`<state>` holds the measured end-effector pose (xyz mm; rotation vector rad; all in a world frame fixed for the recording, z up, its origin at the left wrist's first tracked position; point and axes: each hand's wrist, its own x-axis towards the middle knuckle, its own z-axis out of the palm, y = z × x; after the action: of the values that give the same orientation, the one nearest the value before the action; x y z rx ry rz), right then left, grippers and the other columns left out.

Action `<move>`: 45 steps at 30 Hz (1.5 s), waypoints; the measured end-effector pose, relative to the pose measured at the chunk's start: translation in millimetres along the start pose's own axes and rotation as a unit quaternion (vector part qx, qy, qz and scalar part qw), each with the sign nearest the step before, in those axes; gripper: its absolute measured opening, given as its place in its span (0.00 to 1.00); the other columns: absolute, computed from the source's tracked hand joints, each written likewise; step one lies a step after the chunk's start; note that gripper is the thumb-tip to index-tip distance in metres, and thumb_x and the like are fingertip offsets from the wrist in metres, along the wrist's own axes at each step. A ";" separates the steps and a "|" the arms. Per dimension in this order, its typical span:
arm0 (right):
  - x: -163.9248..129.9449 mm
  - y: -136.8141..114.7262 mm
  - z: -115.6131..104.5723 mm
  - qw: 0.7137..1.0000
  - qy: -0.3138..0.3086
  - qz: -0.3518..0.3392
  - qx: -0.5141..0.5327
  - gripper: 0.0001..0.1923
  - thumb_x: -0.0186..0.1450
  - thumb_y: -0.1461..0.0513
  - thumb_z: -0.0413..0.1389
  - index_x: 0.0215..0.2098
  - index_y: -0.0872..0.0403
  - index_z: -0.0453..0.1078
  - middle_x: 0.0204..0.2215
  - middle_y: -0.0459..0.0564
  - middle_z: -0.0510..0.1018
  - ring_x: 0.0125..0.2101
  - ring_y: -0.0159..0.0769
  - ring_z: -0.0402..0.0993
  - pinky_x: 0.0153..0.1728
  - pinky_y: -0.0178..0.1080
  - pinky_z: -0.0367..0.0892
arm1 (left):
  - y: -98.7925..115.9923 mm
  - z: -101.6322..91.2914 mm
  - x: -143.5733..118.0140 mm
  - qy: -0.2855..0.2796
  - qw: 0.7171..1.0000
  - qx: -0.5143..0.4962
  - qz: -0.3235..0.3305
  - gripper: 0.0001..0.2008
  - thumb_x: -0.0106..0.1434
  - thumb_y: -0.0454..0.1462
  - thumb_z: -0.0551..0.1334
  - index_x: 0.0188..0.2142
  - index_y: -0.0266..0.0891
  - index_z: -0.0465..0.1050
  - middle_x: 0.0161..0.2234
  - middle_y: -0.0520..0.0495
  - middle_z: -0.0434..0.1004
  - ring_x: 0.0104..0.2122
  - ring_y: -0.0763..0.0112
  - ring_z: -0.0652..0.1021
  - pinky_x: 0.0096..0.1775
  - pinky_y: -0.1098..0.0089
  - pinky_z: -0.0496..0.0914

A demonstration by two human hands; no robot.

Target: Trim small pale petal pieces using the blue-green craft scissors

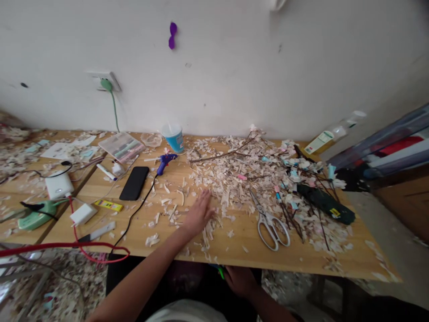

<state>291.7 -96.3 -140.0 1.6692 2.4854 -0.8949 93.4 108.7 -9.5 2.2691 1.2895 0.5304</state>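
I sit at a long wooden bench (234,243) with a smooth, pale golden top, set against a plain white wall. Most of it lies under a loose heap of wood shavings (234,172), thin, curled and cream-coloured, thickest toward the back and right. My left hand (198,213) rests palm down on the bench at the near edge of that heap, fingers spread flat and touching the scattered shavings, holding nothing. My right hand (240,279) is below the front edge of the bench, near my lap; a small bright green object (220,271) shows just beside it, but I cannot tell whether the hand grips it or how far it is closed. To the right of my left hand lie metal scissors (271,222) with pale looped handles, blades pointing away from me. Thin dark twigs (228,154) cross the heap. To the left lie a flat black phone (134,183), a blue glue gun (166,160) with a black cord, and a blue plastic cup (173,136) by the wall.
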 end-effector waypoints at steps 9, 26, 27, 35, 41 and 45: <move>0.3 0.7 -2.2 1.000 0.013 -0.013 0.007 0.23 0.68 0.55 0.48 0.59 0.52 0.66 0.56 0.58 0.71 0.55 0.53 0.67 0.56 0.56 0.60 | 38.4 34.7 -56.0 0.017 0.996 0.051 -0.076 0.30 0.69 0.47 0.49 0.65 0.34 0.50 0.67 0.32 0.47 0.67 0.50 0.46 0.62 0.44 0.53; -2.6 1.5 -6.3 0.999 0.031 -0.027 0.023 0.24 0.67 0.56 0.48 0.60 0.53 0.64 0.60 0.58 0.66 0.59 0.52 0.63 0.59 0.56 0.56 | 67.0 32.1 -97.8 0.024 0.987 0.157 -0.014 0.29 0.69 0.40 0.52 0.66 0.35 0.48 0.68 0.36 0.46 0.67 0.51 0.44 0.62 0.46 0.54; -2.7 0.7 -8.0 0.999 0.029 -0.026 0.026 0.24 0.67 0.57 0.48 0.60 0.52 0.64 0.60 0.57 0.66 0.59 0.52 0.63 0.59 0.56 0.56 | 64.1 32.8 -103.2 0.019 0.985 0.170 -0.005 0.30 0.68 0.41 0.53 0.66 0.34 0.48 0.68 0.36 0.47 0.67 0.50 0.45 0.62 0.46 0.54; -2.0 -2.7 -13.4 0.999 0.019 -0.020 0.026 0.26 0.67 0.55 0.48 0.62 0.54 0.62 0.61 0.58 0.65 0.59 0.51 0.62 0.59 0.54 0.56 | 63.8 53.5 -83.5 -0.021 0.976 0.199 0.083 0.29 0.69 0.35 0.49 0.68 0.36 0.44 0.67 0.41 0.51 0.66 0.60 0.51 0.61 0.55 0.60; -0.2 -2.1 -9.9 1.000 0.017 -0.007 0.023 0.24 0.67 0.56 0.48 0.59 0.53 0.65 0.58 0.58 0.68 0.57 0.51 0.65 0.58 0.54 0.57 | 69.0 68.9 -55.5 -0.035 0.977 0.179 0.107 0.27 0.69 0.34 0.48 0.67 0.33 0.47 0.68 0.40 0.47 0.67 0.60 0.48 0.63 0.57 0.58; -1.4 -0.9 -6.2 0.999 0.013 -0.006 0.029 0.24 0.67 0.55 0.48 0.59 0.52 0.66 0.58 0.58 0.69 0.57 0.52 0.65 0.58 0.54 0.56 | 70.6 60.6 -18.9 -0.083 0.978 0.116 0.153 0.26 0.68 0.30 0.46 0.66 0.35 0.50 0.67 0.41 0.51 0.67 0.61 0.49 0.64 0.55 0.56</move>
<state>293.4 -94.8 -133.9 1.6972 2.5117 -0.9626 165.7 48.1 -20.1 2.6657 0.9675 0.2927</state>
